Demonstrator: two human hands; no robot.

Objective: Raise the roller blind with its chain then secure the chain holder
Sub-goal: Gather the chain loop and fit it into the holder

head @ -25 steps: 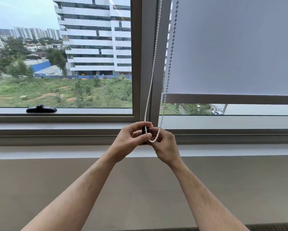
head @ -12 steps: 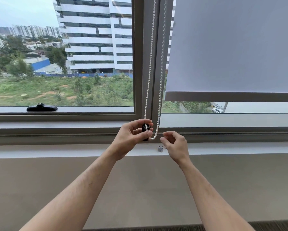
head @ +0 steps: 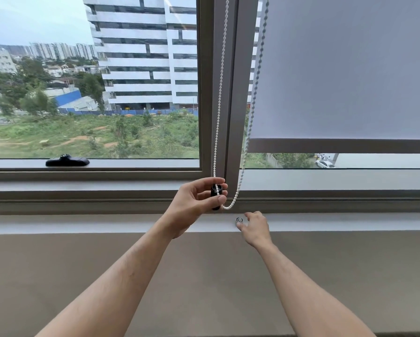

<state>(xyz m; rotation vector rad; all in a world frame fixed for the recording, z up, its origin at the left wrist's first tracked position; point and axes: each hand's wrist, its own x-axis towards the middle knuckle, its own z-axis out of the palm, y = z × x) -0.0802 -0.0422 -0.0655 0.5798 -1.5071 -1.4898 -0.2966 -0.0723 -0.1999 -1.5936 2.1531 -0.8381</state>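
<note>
A grey roller blind [head: 345, 69] covers most of the right window pane, its bottom bar [head: 338, 145] a little above the sill. A white bead chain [head: 219, 98] hangs in a loop in front of the window post. My left hand [head: 196, 203] pinches a small black chain holder [head: 215, 194] at the bottom of the loop. My right hand [head: 255, 227] is lower, on the white ledge, with its fingertips touching a small round silver fitting [head: 239, 219]. I cannot tell whether it grips the fitting.
A black window handle [head: 67, 161] lies on the left pane's lower frame. The grey window frame [head: 106, 198] and white ledge [head: 82, 223] run across the view. A beige wall [head: 204, 276] is below.
My right hand let go of the chain loop and dropped down to the silver fitting on the ledge. The left hand keeps hold of the black holder.
</note>
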